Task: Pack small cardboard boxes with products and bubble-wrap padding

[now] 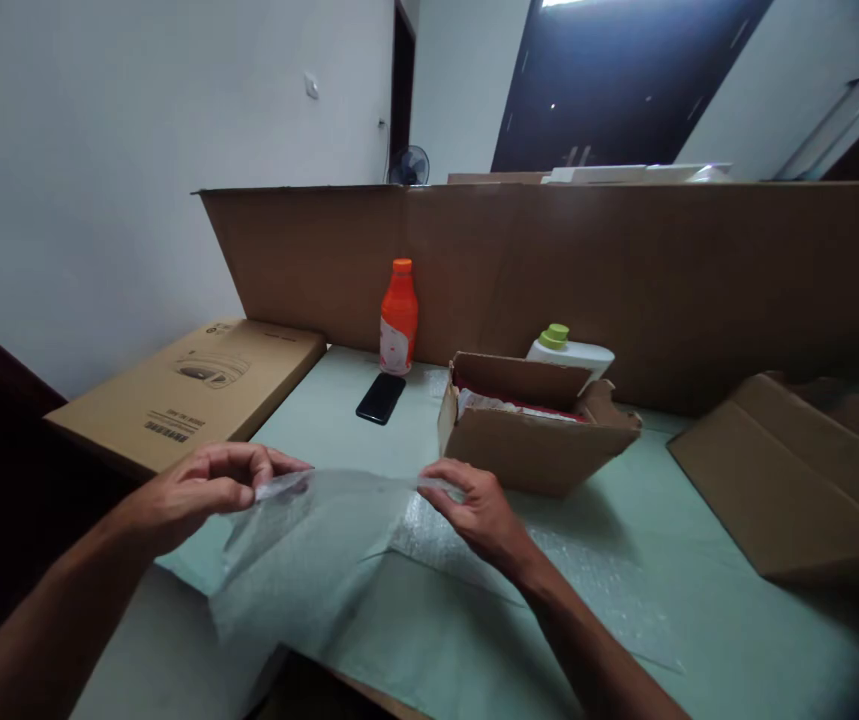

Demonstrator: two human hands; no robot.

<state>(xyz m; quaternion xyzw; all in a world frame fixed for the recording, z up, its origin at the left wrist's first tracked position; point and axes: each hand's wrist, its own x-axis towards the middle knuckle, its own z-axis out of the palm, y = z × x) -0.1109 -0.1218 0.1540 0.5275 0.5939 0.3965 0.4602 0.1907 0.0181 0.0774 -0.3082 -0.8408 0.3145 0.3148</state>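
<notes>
**Both hands pinch a sheet of bubble wrap at the near edge of the table**

A long cardboard wall (624, 270) stands upright across the far side, running from 10 o'clock to 3 o'clock. In front of it lies the pale green table (699, 620), which fills most of the lower view. At 3 o'clock a folded cardboard piece (789, 480) rests on the table, its flaps partly raised. At 9 o'clock a flat printed carton (196, 385) lies over the table's left end.

The clear bubble wrap (339, 560) spreads across the near middle of the table, at 6 o'clock, with its left part lifted and hanging past the table edge and its right part lying flat. Just beyond it, toward 12 o'clock, sits a small open cardboard box (534, 440) with its flaps up and something red and white inside.

The left hand (196, 490) is closed in a pinch on the upper left edge of the wrap, thumb against fingertips. The right hand (474, 505) pinches the upper edge too, just in front of the small box, palm down.

Behind the box stands a white bottle with a green cap (571, 350), touching the wall or nearly so. At 11 o'clock an orange bottle (399, 315) stands upright, and just before it a black phone (381, 398) lies flat.
</notes>
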